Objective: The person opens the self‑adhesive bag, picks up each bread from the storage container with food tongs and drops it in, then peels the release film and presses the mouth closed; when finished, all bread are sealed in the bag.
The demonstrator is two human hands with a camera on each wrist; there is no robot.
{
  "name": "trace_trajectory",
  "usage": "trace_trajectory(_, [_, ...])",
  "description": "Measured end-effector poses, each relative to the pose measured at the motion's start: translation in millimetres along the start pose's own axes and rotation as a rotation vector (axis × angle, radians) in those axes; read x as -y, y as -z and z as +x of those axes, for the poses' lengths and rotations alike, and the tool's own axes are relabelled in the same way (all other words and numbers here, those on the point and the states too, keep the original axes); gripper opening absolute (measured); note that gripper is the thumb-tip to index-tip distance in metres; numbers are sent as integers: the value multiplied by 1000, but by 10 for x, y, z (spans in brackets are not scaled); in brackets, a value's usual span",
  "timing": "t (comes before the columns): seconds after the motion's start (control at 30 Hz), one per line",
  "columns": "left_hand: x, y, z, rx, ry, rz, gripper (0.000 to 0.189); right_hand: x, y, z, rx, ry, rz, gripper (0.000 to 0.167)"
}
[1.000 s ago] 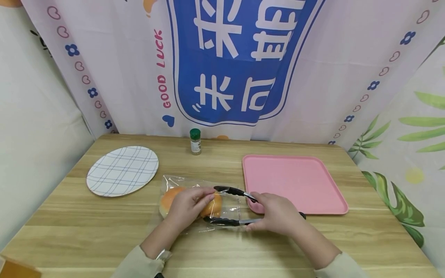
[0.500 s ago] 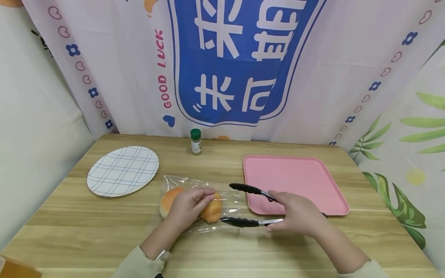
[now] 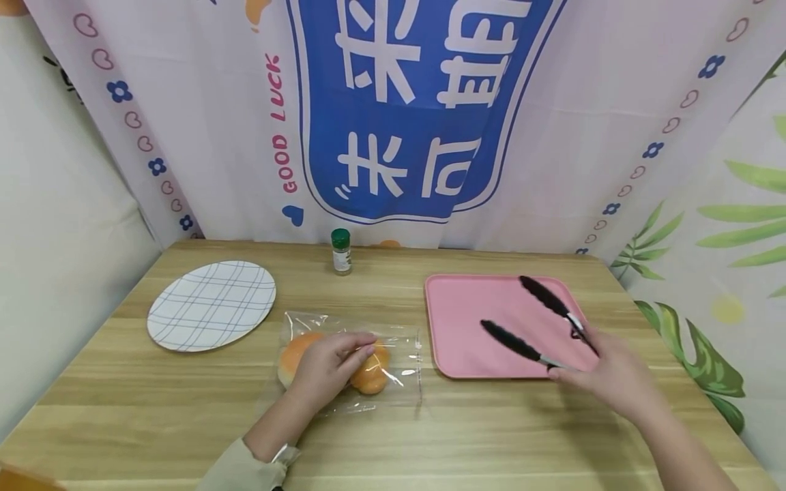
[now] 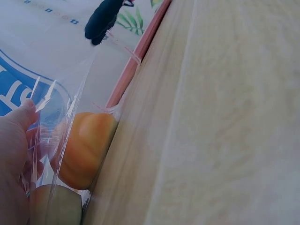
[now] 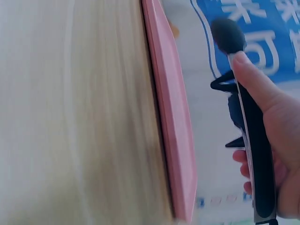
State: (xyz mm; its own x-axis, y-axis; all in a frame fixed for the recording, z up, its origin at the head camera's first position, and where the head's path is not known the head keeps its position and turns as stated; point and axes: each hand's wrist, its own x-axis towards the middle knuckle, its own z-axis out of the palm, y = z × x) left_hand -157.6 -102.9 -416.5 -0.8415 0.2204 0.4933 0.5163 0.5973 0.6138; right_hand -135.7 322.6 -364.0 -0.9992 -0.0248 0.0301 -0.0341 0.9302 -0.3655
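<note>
My left hand (image 3: 328, 372) lies over a clear plastic bag (image 3: 402, 372), pinching its upper film between thumb and fingers. Two bread pieces are in the bag: a round bun (image 3: 295, 354), partly covered by the hand, and a lumpy golden roll (image 4: 86, 150) beside it. With my right hand (image 3: 614, 375) I grip a pair of kitchen tongs (image 3: 510, 339) with black tips and metal arms. Their arms are spread, nothing sits between the tips, and they hang above the pink tray (image 3: 454, 327). In the right wrist view, my thumb presses along the black handle (image 5: 260, 154).
At the left of the wooden table (image 3: 184, 423) lies an oval white plate (image 3: 215, 307) with blue lines. A green-capped spice jar (image 3: 341, 252) stands at the back. A printed cloth (image 3: 233, 136) hangs behind. Something orange-brown (image 3: 24, 481) shows at the lower left corner.
My right hand has drawn the tongs away from the roll, to the right and up over the pink tray. My left hand stays at the bag, with the bread still inside.
</note>
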Motion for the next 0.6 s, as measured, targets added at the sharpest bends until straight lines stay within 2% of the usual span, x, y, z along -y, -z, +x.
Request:
trace_trajectory(0.17, [-4, 0, -1, -1, 2, -2, 12, -326, 67, 20, 15, -202, 83, 113])
trace_trajectory(0.3, [-5, -1, -3, -2, 0, 5, 13, -551, 79, 54, -35, -332, 151, 112])
trace_trajectory(0.47, [1, -1, -4, -2, 2, 9, 13, -822, 60, 117, -40, -489, 205, 116])
trace_trajectory(0.6, [0, -5, -2, 1, 0, 6, 13, -1011, 18, 164, -52, -570, 206, 116])
